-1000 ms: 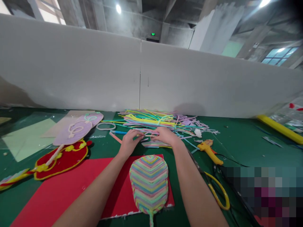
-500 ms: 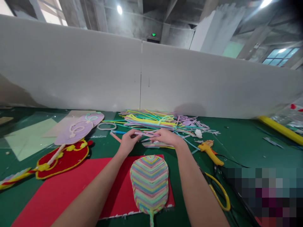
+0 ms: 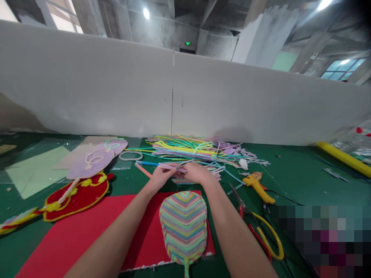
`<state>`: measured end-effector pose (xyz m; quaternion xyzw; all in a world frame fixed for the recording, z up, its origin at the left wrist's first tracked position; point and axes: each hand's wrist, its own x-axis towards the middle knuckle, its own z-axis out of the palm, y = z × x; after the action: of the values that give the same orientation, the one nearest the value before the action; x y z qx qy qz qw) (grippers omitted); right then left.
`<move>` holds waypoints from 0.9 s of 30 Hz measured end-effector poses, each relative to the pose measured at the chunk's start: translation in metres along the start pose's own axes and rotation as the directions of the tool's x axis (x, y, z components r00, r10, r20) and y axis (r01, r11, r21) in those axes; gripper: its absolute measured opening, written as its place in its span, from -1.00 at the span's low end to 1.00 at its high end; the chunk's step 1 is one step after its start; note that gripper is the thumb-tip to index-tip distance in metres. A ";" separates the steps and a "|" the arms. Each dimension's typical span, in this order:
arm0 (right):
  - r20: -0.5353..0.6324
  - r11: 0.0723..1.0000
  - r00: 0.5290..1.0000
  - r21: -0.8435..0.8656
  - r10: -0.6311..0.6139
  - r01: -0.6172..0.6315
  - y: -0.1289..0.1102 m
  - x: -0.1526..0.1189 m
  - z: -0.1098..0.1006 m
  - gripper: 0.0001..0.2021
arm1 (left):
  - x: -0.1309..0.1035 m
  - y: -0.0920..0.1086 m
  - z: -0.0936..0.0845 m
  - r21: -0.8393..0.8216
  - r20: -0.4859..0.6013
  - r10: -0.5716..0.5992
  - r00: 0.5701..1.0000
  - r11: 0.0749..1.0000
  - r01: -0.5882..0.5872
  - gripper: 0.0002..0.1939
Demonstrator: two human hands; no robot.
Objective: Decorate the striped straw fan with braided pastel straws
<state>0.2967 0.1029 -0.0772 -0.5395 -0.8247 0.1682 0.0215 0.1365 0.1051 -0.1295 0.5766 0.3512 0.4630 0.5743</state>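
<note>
My left hand (image 3: 161,175) and my right hand (image 3: 197,172) meet above the green table, in front of the pile of coloured strips (image 3: 185,148). Between them they grip a small bunch of pale pink and purple strips (image 3: 168,166), fingers closed round it. The fingertips of my right hand are partly hidden. More short strips (image 3: 216,170) lie beside and under my right hand. Nearer me, a leaf-shaped striped fan (image 3: 184,224) in pastel colours rests on a red sheet (image 3: 101,231).
Scissors (image 3: 261,227) and a yellow glue gun (image 3: 256,187) lie to the right. Red (image 3: 78,195) and purple (image 3: 95,158) fan shapes lie left, by a pale green sheet (image 3: 37,170). A white partition (image 3: 116,88) stands behind; a yellow bar (image 3: 344,159) is far right.
My hands have come closer together around the strips. My right forearm has shifted left, uncovering more of the scissors and the loose strips beside my right hand.
</note>
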 end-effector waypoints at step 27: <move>-0.289 0.958 0.956 0.284 0.043 0.043 0.042 -0.008 -0.016 -0.73 | 0.006 -0.010 -0.014 -0.057 -0.236 -0.016 0.972 0.998 0.003 -0.64</move>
<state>0.3407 0.1148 -0.0738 -0.5495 -0.7792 0.2046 0.2213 0.1269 0.1164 -0.1393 0.4993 0.4067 0.5353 0.5465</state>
